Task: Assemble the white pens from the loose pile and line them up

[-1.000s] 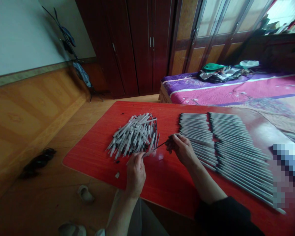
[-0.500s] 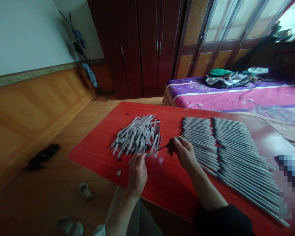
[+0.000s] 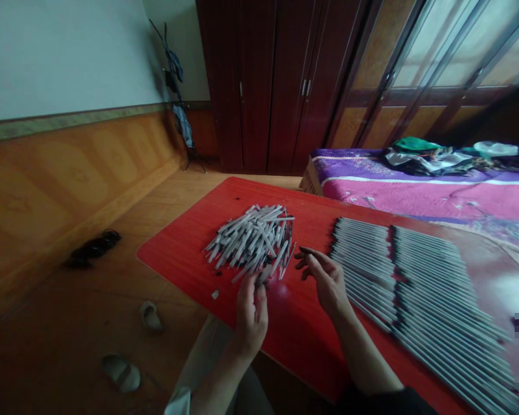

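A loose heap of white pen barrels with black ends point(image 3: 251, 242) lies on the red tabletop point(image 3: 177, 259). My left hand point(image 3: 251, 311) is at the heap's near edge, its fingers closed on a white pen barrel point(image 3: 264, 275). To the right, my right hand point(image 3: 324, 282) hangs just above the table with its fingers apart and nothing visible in them. Beyond it, long white pens lie side by side in neat rows point(image 3: 419, 300), their black ends lined up. Those rows are close to my right hand but not touched by it.
A pair of pale slippers point(image 3: 150, 317) lies on the wooden floor left of the table, with a dark object point(image 3: 93, 249) farther off. A bed with a pink and purple cover point(image 3: 415, 196) runs along the far side, and a dark wardrobe point(image 3: 285, 86) stands behind.
My right hand no longer holds the thin dark rod, and its fingers have spread. My left hand has moved closer to the heap. The whole view has shifted as my head turned.
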Demonstrator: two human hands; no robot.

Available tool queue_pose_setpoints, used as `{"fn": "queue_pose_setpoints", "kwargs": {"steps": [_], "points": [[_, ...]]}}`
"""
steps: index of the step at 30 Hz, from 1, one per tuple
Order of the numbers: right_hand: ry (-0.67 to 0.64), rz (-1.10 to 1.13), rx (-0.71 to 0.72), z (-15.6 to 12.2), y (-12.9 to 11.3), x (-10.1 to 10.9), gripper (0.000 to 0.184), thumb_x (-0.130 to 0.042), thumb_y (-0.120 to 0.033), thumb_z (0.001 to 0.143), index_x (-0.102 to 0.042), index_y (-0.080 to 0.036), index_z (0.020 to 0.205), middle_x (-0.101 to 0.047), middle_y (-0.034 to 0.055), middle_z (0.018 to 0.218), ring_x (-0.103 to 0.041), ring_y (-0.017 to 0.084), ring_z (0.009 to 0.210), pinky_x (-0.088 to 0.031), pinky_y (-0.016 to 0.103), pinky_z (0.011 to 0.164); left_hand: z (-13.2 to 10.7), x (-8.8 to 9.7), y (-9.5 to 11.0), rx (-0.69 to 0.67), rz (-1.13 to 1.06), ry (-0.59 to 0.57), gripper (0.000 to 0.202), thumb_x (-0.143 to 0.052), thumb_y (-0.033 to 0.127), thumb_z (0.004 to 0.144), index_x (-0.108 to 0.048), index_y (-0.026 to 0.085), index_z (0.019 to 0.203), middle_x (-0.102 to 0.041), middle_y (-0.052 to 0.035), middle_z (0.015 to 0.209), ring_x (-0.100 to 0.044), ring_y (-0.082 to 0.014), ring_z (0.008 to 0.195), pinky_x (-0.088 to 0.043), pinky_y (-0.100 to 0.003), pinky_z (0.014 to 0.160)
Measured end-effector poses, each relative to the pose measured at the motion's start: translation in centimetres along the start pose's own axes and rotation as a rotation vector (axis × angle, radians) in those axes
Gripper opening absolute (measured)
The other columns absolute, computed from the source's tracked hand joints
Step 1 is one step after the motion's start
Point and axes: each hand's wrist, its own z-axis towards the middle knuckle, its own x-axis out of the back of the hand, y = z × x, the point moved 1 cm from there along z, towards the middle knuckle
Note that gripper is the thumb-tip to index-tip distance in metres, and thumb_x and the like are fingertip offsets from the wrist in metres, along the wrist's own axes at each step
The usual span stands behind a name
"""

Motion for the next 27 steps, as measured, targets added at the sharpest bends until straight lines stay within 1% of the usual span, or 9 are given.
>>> {"fn": "queue_pose_setpoints", "kwargs": {"steps": [3,6,8,11,14,17,20,23,27], "points": [[-0.036,-0.156,0.012,0.0,0.7,-0.3,0.021,-0.066,-0.033,0.073,-0.070,-0.018,0.087,-0.065,0.0047,0.074,-0.056,0.015,0.061,-0.043,0.022,0.046,-0.8,0.6,-0.2,0.078,-0.108,0.068,0.025,-0.035,0.022,0.091,-0.044,0.016,0.114,-0.059,-0.0124,0.099,-0.059,-0.0181,0.091,-0.050,-0.034,0.082],[-0.127,-0.319,0.098,0.4,0.7,-2.1,0.014,-0.065,-0.029,0.073,-0.072,-0.019,0.081,-0.064,0.0032,0.069,-0.055,0.014,0.058,-0.042,0.023,0.048,-1.4,0.9,0.1,0.076,-0.180,0.087,0.021,-0.034,0.026,0.091,-0.043,0.017,0.108,-0.057,-0.0114,0.092,-0.059,-0.0177,0.086,-0.050,-0.036,0.081],[-0.233,-0.400,0.178,0.9,0.3,-4.2,0.012,-0.062,-0.026,0.075,-0.072,-0.020,0.078,-0.063,0.0028,0.069,-0.055,0.014,0.058,-0.042,0.023,0.050,-1.6,1.0,0.5,0.043,-0.222,0.115,0.018,-0.033,0.026,0.091,-0.043,0.019,0.105,-0.057,-0.0100,0.088,-0.058,-0.0174,0.084,-0.051,-0.036,0.078],[-0.522,-0.567,0.300,1.8,-0.4,-8.5,0.015,-0.057,-0.022,0.077,-0.072,-0.020,0.078,-0.064,0.0034,0.071,-0.057,0.014,0.063,-0.043,0.024,0.057,-2.0,1.4,1.3,0.013,-0.252,0.178,0.015,-0.033,0.027,0.091,-0.044,0.021,0.100,-0.057,-0.0085,0.088,-0.058,-0.0178,0.082,-0.051,-0.037,0.076],[-0.786,-0.890,0.372,2.6,-0.2,-12.9,0.018,-0.053,-0.018,0.079,-0.071,-0.019,0.080,-0.066,0.0047,0.079,-0.060,0.015,0.070,-0.043,0.023,0.064,-2.7,2.1,2.1,0.056,-0.234,0.233,0.015,-0.033,0.028,0.091,-0.046,0.022,0.094,-0.058,-0.0076,0.085,-0.058,-0.0186,0.080,-0.051,-0.037,0.073],[-0.944,-1.168,0.415,3.1,1.0,-16.1,0.020,-0.051,-0.020,0.081,-0.071,-0.019,0.083,-0.068,0.0059,0.087,-0.062,0.016,0.079,-0.042,0.022,0.067,-3.7,3.1,2.2,0.041,-0.245,0.294,0.015,-0.033,0.029,0.091,-0.045,0.022,0.095,-0.059,-0.0059,0.083,-0.058,-0.0182,0.078,-0.050,-0.036,0.072],[-1.010,-1.300,0.436,3.2,2.4,-17.7,0.022,-0.049,-0.023,0.082,-0.070,-0.017,0.084,-0.069,0.0087,0.089,-0.062,0.018,0.083,-0.041,0.022,0.069,-4.3,4.1,1.9,0.020,-0.279,0.333,0.014,-0.034,0.027,0.091,-0.046,0.022,0.097,-0.059,-0.0053,0.083,-0.058,-0.0174,0.078,-0.049,-0.034,0.070],[-1.031,-1.365,0.430,2.9,3.3,-18.3,0.023,-0.047,-0.021,0.081,-0.069,-0.014,0.082,-0.069,0.0126,0.089,-0.063,0.020,0.082,-0.042,0.024,0.068,-4.4,5.0,1.5,0.019,-0.290,0.349,0.013,-0.037,0.027,0.090,-0.048,0.020,0.095,-0.058,-0.0056,0.081,-0.058,-0.0169,0.076,-0.048,-0.032,0.069],[-0.999,-1.299,0.433,2.6,3.0,-18.4,0.021,-0.047,-0.014,0.077,-0.068,-0.012,0.079,-0.068,0.0137,0.084,-0.063,0.020,0.079,-0.042,0.025,0.067,-4.0,5.7,1.4,0.046,-0.285,0.325,0.015,-0.036,0.028,0.091,-0.047,0.020,0.095,-0.058,-0.0047,0.081,-0.058,-0.0159,0.076,-0.048,-0.032,0.071]]}}
